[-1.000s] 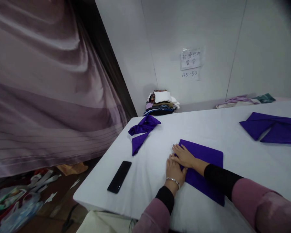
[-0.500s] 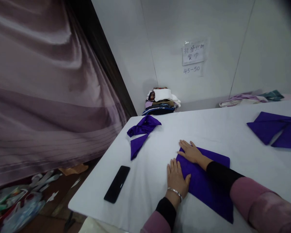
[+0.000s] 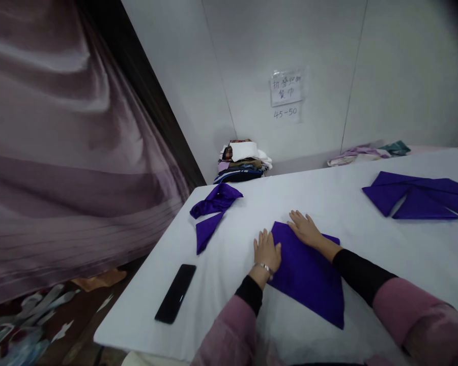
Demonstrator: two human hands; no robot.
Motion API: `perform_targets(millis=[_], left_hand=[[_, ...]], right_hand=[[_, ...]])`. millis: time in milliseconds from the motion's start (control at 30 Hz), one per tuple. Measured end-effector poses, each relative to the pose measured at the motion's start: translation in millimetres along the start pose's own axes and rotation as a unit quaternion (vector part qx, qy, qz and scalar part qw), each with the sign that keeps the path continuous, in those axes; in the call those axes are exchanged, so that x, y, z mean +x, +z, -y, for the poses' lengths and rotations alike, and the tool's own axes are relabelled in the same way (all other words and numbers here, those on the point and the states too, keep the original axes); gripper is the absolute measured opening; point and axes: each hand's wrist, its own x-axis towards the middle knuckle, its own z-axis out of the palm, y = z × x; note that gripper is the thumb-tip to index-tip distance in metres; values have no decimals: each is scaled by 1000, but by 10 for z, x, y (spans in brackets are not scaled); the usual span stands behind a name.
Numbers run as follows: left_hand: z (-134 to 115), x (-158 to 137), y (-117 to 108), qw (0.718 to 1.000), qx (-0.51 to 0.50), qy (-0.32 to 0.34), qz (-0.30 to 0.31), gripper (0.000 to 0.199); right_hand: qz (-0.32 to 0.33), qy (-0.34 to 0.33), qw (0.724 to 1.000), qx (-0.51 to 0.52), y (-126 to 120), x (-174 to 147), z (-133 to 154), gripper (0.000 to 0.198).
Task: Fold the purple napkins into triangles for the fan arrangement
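A folded purple napkin (image 3: pixel 309 279) lies flat on the white-covered table in front of me, its pointed corner toward the lower right. My left hand (image 3: pixel 267 251), with a silver bracelet at the wrist, rests palm down along the napkin's left edge, fingers stretched out. Palm down across the upper edge lies my right hand (image 3: pixel 304 229), its fingers extended and partly past the cloth. Neither hand grips anything. Under the right hand and wrist, part of the napkin is hidden.
A crumpled purple cloth (image 3: pixel 211 208) and a black phone (image 3: pixel 175 294) lie on the table's left side. More folded purple cloth (image 3: pixel 423 198) is at the right. Stacked clothes (image 3: pixel 242 162) stand by the wall, below a paper sign (image 3: pixel 286 94). A pink curtain (image 3: pixel 61 178) hangs at left.
My right hand has slid from the napkin's top corner rightward along its upper edge, uncovering the corner. My left hand stays at the left edge. The whole view has shifted.
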Motion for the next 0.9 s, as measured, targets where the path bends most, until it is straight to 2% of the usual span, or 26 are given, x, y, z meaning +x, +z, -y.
perform_targets(millis=[133,300,433,900], left_hand=[[-128,548,-48,999,3,-8,-44,52],[-174,923,188,996,-12,-79,-47,54],[-168,999,301,992,-5,-115,-49,58],[-141,1044,393,992,13,-113,-49,66]], right_hand=[[-16,55,998,-41,-15,234,83,50],[-22,70,995,-62,153,419,292,50],[-34,65,994,-75,289,491,358,54],[-53,70,992,-92,376,410,153,53]])
